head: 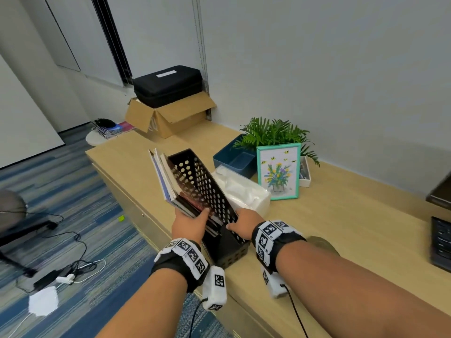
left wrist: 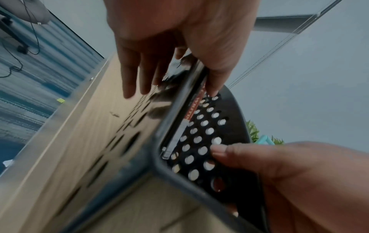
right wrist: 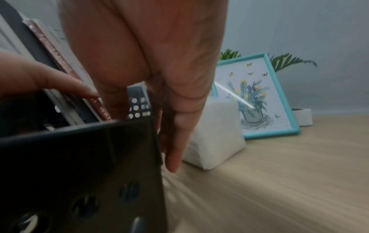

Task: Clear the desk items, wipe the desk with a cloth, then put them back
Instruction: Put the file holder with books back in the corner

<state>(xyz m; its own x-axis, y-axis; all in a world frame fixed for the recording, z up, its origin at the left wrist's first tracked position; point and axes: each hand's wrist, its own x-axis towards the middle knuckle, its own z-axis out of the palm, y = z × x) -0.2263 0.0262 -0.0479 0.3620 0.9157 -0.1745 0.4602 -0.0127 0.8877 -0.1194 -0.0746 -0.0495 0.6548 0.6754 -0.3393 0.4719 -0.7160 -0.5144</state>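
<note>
A black perforated magazine holder [head: 202, 181] with several books [head: 168, 181] in it leans tilted over the front part of the wooden desk [head: 341, 228]. My left hand [head: 189, 225] grips its left side, thumb on the book spines [left wrist: 195, 108] and fingers [left wrist: 135, 75] along the outer wall. My right hand [head: 244, 223] grips the right wall [right wrist: 79, 165], thumb inside and fingers [right wrist: 175, 141] down the outside. Whether the base rests on the desk is hidden. No cloth is in view.
Right behind the holder lie a white tissue pack [head: 244, 191], a teal picture frame [head: 278, 170], a blue tray [head: 234, 158], a fern [head: 273, 131] and a small white box [head: 305, 172]. A cardboard box [head: 168, 115] stands far left, a keyboard [head: 441, 240] at the right edge.
</note>
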